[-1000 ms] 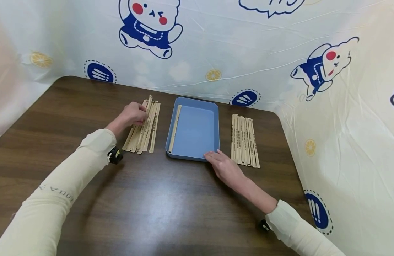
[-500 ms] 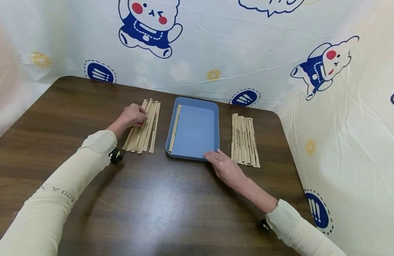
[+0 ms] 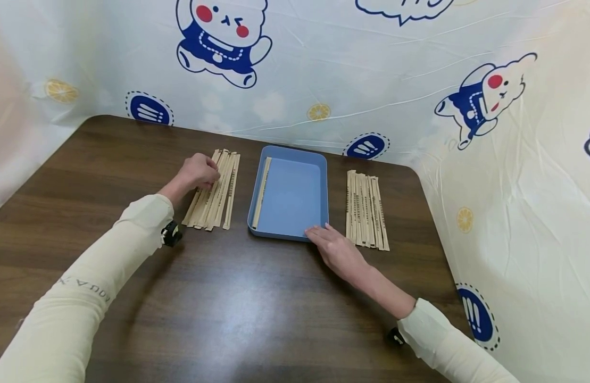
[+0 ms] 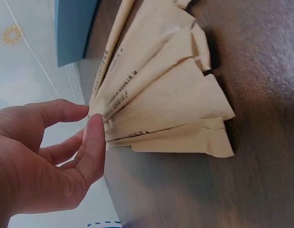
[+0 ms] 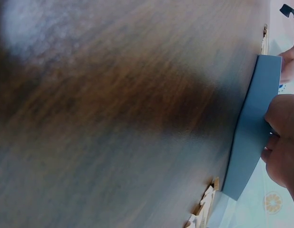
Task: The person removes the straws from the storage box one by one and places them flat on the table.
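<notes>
Over a fanned pile of slim paper-wrapped sticks [image 3: 220, 191] my left hand [image 3: 199, 171] is lowered, fingers bent. The left wrist view puts its thumb and index fingertips close together at the far ends of the wrapped sticks [image 4: 156, 85], with no stick plainly between them. What the wrappers contain is hidden. At the near right corner of a shallow blue tray [image 3: 297, 197], my right hand [image 3: 340, 252] holds the rim; in the right wrist view its fingers bend over the tray wall [image 5: 254, 123]. One wrapped stick [image 3: 262, 192] lies lengthwise along the tray's left side.
A second pile of wrapped sticks [image 3: 365, 210] lies right of the tray. Everything rests on a dark wooden table [image 3: 237, 303]. A printed white curtain [image 3: 285, 64] borders the table's back and right edges.
A wrapped stick whose far end stood raised by my left hand has sunk back onto the left pile. My left hand shifted only slightly; the right hand and tray stayed put.
</notes>
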Action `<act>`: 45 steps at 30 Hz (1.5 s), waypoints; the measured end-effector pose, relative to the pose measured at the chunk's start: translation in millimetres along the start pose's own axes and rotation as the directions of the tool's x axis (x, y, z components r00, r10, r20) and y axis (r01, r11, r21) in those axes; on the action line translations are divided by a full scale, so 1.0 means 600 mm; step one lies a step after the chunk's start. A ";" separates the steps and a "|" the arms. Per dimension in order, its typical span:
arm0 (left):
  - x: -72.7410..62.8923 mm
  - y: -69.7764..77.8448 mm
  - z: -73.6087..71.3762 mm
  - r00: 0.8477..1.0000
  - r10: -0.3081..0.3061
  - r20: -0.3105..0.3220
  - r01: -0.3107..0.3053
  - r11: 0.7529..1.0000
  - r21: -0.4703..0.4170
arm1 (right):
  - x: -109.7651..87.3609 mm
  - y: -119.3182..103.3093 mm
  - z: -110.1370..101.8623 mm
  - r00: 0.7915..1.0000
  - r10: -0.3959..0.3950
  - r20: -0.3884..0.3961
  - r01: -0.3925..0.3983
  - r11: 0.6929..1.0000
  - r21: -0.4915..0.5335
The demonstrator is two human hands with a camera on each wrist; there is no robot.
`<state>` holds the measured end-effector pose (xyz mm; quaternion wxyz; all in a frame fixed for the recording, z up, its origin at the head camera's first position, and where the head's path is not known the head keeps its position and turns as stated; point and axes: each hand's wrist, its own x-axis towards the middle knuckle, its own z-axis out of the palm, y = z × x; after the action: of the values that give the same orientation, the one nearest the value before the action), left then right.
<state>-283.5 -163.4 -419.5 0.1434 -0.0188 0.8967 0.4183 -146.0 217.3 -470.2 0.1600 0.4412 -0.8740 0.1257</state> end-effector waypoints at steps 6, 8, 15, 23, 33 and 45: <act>-0.006 0.027 0.004 0.997 -0.007 0.076 0.013 0.996 -0.085 | -0.001 -0.001 -0.001 1.000 0.005 0.004 -0.005 1.000 0.000; -0.009 0.041 0.007 0.992 -0.010 0.126 0.023 0.994 -0.103 | -0.001 -0.002 -0.002 1.000 0.004 0.003 -0.004 1.000 0.000; -0.015 0.089 0.024 0.969 0.036 0.246 0.009 0.984 -0.179 | 0.000 -0.001 0.000 1.000 -0.006 -0.009 0.006 1.000 0.003; -0.015 0.131 0.047 0.954 0.069 0.292 -0.001 0.974 -0.226 | 0.000 -0.001 -0.001 1.000 0.004 0.004 -0.004 1.000 -0.006; -0.015 0.169 0.081 0.940 0.069 0.333 0.012 0.972 -0.234 | -0.001 0.001 0.003 1.000 -0.001 -0.011 0.001 1.000 0.010; -0.002 0.173 0.122 0.962 0.050 0.268 -0.024 0.994 -0.102 | -0.003 0.001 0.003 1.000 0.006 -0.002 -0.006 1.000 -0.012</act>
<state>-280.6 -41.0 -386.3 0.2555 0.0482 0.8473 0.4631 -146.1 218.4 -472.4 0.1631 0.4374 -0.8760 0.1215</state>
